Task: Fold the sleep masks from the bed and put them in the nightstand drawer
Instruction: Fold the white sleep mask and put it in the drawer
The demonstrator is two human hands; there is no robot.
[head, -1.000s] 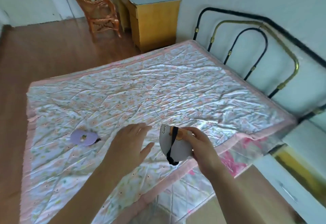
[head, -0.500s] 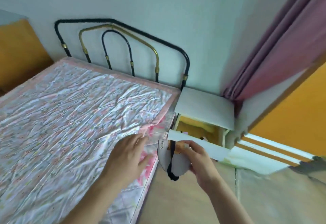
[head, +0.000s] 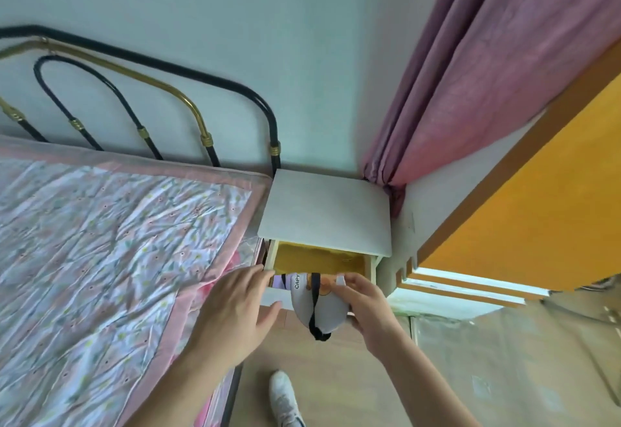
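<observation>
Folded mask [head: 319, 305] pinched in right hand [head: 366, 302], held just over the near edge of the open drawer [head: 319, 260]. Right fingers [head: 349, 284] closed on the mask's upper right corner; black strap looped round the fold and hanging below it. Printed lettering visible on the white face of the mask, partly cut off.

Left hand [head: 235, 312] beside the mask on the left, fingers spread and slack, holding nothing; fingertips near the drawer's left front corner, contact not clear.

Drawer pulled out beneath the white top of the nightstand [head: 326, 211], yellow floor bare at the far side. Behind the held mask, at the near left of the drawer, a patch of lilac with a dark strap [head: 280, 281]: probably another mask already stowed, though mostly hidden.

Bed [head: 100, 242] at left, quilt wrinkled; no mask on the part shown, near end out of frame.

Progress, as judged: fold of this mask done, carry done, release into the drawer not yet made. Remaining: lower and let go, then deal with any masks left on the unseen part of the bed, then presumably close the drawer.
</observation>
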